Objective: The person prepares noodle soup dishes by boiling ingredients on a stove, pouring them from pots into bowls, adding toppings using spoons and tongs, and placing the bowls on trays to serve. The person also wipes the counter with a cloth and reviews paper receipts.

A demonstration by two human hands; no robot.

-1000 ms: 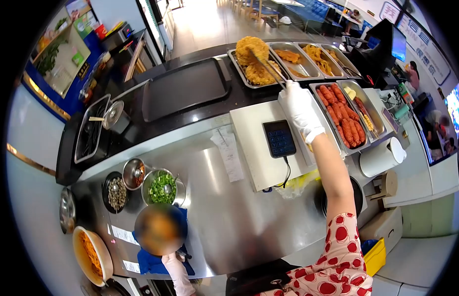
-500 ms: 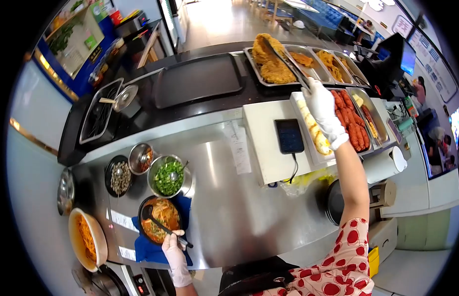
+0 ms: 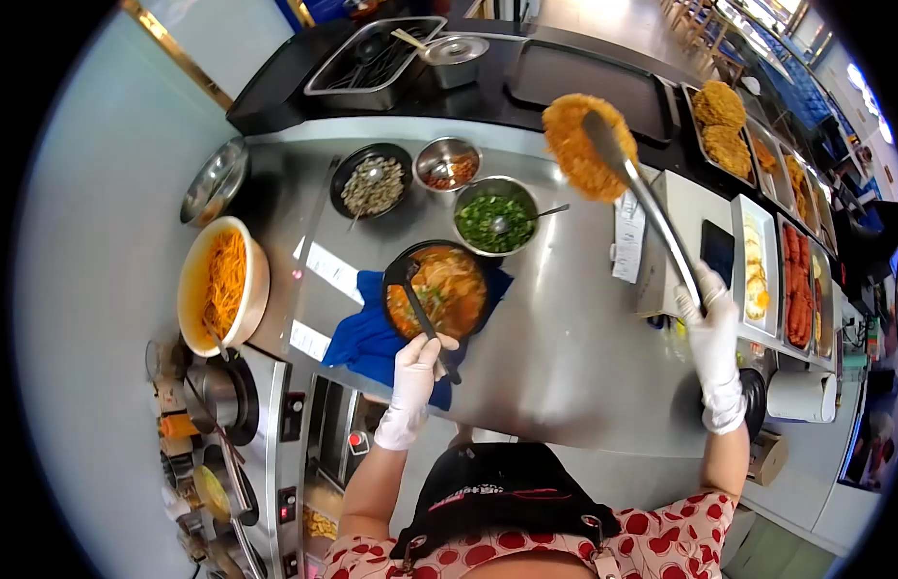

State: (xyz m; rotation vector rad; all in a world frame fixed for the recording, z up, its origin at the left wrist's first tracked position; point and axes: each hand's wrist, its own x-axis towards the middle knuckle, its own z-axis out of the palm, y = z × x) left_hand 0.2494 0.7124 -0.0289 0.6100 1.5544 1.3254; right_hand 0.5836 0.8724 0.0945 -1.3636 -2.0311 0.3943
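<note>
Our right hand (image 3: 711, 323) grips tongs (image 3: 661, 217) pinching a fried cutlet (image 3: 571, 152) above the tabletop (image 3: 565, 376); our left hand (image 3: 417, 372) holds a black spoon (image 3: 422, 309) over the bowl (image 3: 408, 252), farther left. We judge this a carrying step; the next move calls for steady pressure on the tongs.

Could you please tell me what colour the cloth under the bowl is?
The cloth is blue, seen best in the current head view.

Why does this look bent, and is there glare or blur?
In the head view, the steel counter bows and black fills the corners, suggesting a very wide lens; there too, pale glare streaks the steel, print on the paper slips is unreadable, but the fried cutlet looks fairly clear.
</note>
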